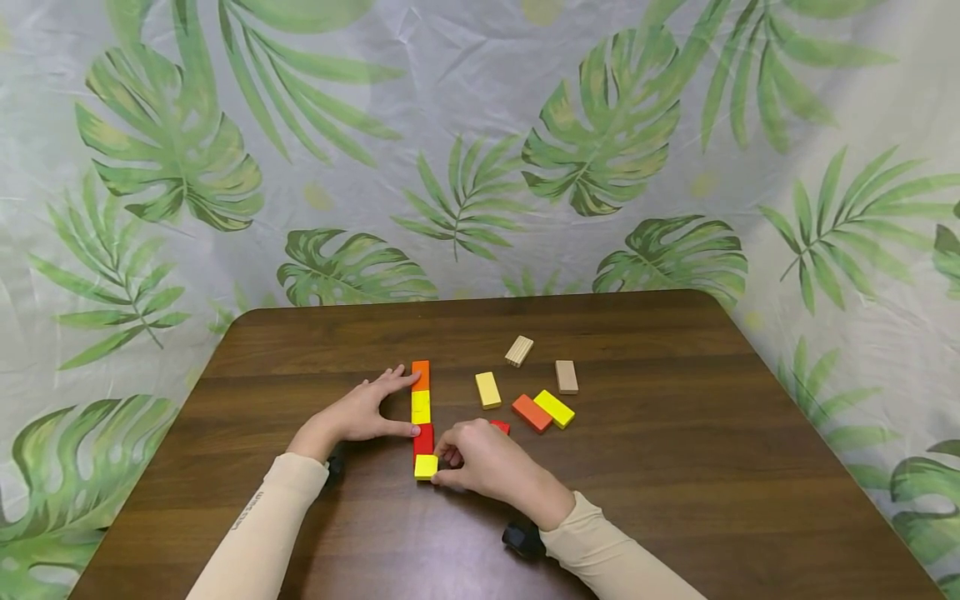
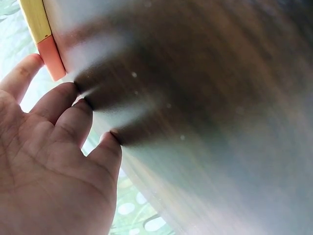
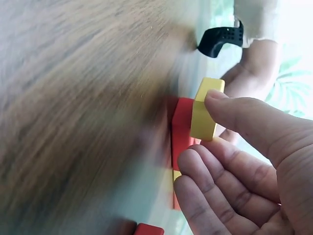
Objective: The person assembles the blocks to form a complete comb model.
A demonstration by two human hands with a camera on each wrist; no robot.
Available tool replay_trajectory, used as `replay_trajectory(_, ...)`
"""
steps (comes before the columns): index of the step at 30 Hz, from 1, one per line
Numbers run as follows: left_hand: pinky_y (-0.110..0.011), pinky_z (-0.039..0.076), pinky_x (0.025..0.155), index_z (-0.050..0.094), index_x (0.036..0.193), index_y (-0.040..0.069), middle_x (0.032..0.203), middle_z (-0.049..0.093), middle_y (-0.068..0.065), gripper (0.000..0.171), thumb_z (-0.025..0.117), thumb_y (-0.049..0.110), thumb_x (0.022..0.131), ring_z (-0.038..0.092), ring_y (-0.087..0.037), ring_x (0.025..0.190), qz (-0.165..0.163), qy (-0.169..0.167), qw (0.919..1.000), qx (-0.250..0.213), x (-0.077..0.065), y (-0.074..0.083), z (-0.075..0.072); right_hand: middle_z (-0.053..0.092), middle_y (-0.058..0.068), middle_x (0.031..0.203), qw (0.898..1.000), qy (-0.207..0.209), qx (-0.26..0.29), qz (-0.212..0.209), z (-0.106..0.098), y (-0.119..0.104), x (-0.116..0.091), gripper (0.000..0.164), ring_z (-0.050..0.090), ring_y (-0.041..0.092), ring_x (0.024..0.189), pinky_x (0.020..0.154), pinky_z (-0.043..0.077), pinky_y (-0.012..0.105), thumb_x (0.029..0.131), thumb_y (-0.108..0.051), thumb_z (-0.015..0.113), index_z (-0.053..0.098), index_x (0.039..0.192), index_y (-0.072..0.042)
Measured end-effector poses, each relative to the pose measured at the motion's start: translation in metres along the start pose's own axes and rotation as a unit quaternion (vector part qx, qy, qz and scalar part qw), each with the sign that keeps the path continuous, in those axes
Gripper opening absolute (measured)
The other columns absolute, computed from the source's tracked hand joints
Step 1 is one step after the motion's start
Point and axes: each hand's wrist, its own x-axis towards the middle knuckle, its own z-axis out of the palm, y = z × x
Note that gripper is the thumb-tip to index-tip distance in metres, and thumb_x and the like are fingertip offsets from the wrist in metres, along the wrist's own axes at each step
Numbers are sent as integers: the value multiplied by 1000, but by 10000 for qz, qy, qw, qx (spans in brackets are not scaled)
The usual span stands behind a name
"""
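Note:
A straight row on the table is made of an orange block (image 1: pixel 422 373), a yellow block (image 1: pixel 422 408) and a red block (image 1: pixel 423 440). My left hand (image 1: pixel 360 414) spreads along the row's left side, index fingertip at the orange block and thumb at the red one. In the left wrist view its other fingers extend over the tabletop, holding nothing. My right hand (image 1: pixel 491 462) pinches another yellow block (image 3: pixel 203 117) between thumb and fingers. That block is at the near end of the row, overlapping the red block in the right wrist view.
Right of the row lie a pale yellow block (image 1: pixel 488 390), an orange-red block (image 1: pixel 531 413) beside a bright yellow block (image 1: pixel 555 409), and two plain wooden blocks, one striped (image 1: pixel 519 351), one smooth (image 1: pixel 567 377). Another red block (image 1: pixel 501 427) is partly hidden behind my right hand.

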Motion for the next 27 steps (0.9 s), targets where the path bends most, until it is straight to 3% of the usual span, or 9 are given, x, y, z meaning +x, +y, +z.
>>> replay_trajectory(13, -73, 11, 132, 39, 168, 19, 178, 22, -21, 98, 84, 55, 89, 16, -45, 167, 67, 20, 10000, -15, 0, -3, 1, 77, -2, 86, 9998, 47, -29, -200, 7, -1, -2, 21, 63, -2, 75, 72, 54, 11, 85, -21, 94, 81, 96, -8)
replay_trajectory(27, -72, 11, 132, 39, 168, 19, 179, 21, -20, 98, 84, 55, 89, 16, -44, 167, 54, 34, 10000, -37, 0, -2, 2, 75, -2, 85, 9998, 114, -111, -138, 11, -2, -1, 23, 62, -1, 74, 71, 53, 11, 84, -21, 95, 80, 95, -9)
